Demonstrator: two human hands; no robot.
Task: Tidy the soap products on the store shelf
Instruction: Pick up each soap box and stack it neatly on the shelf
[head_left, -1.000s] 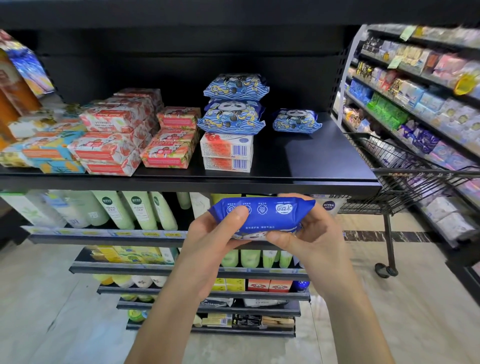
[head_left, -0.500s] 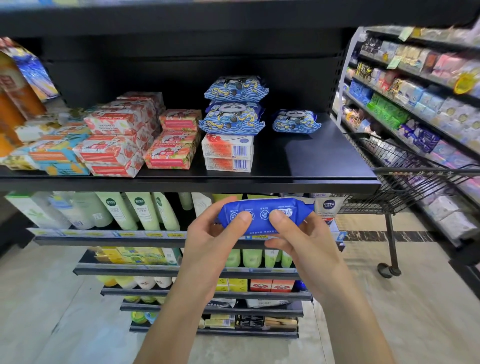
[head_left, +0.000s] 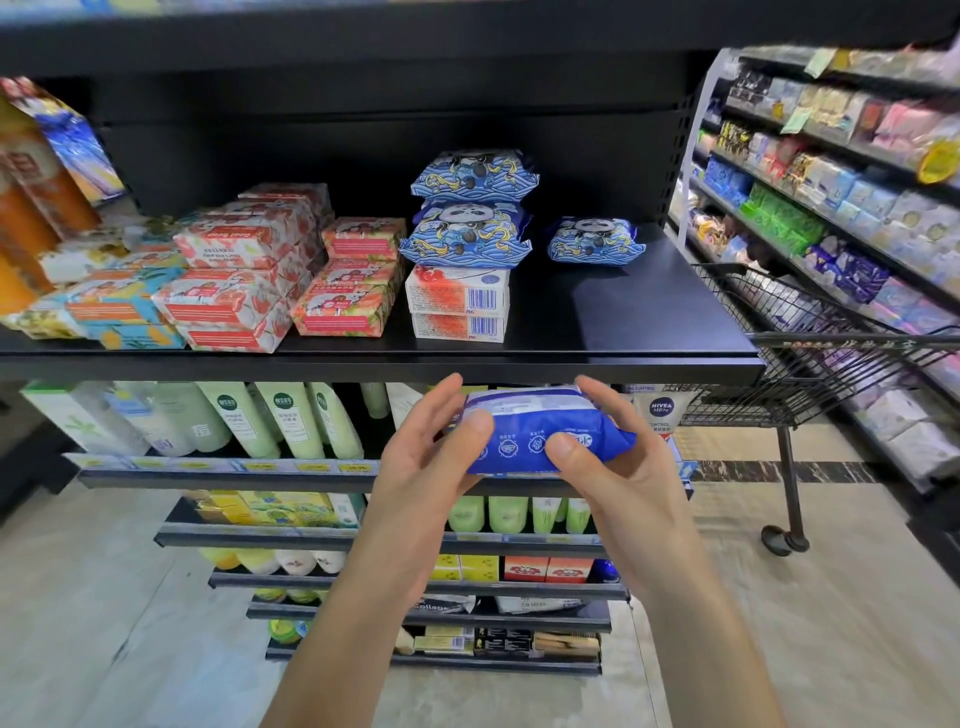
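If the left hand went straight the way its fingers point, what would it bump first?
Probably the front edge of the black shelf. The left hand holds the blue packet just below that edge, fingers pointing up at it; depth is unclear, so it might pass under.

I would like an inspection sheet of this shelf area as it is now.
Surface: black shelf carrying the stock.
Job's things: blue pack held below the shelf edge; two panda packs stacked on white boxes; single panda pack to their right; floral soap boxes stacked at left.
Clutter: nothing seen.
Grippers: left hand and right hand both grip the blue pack.
Cables: nothing seen.
Surroundings: shopping cart at right; green tubes on the shelf below.
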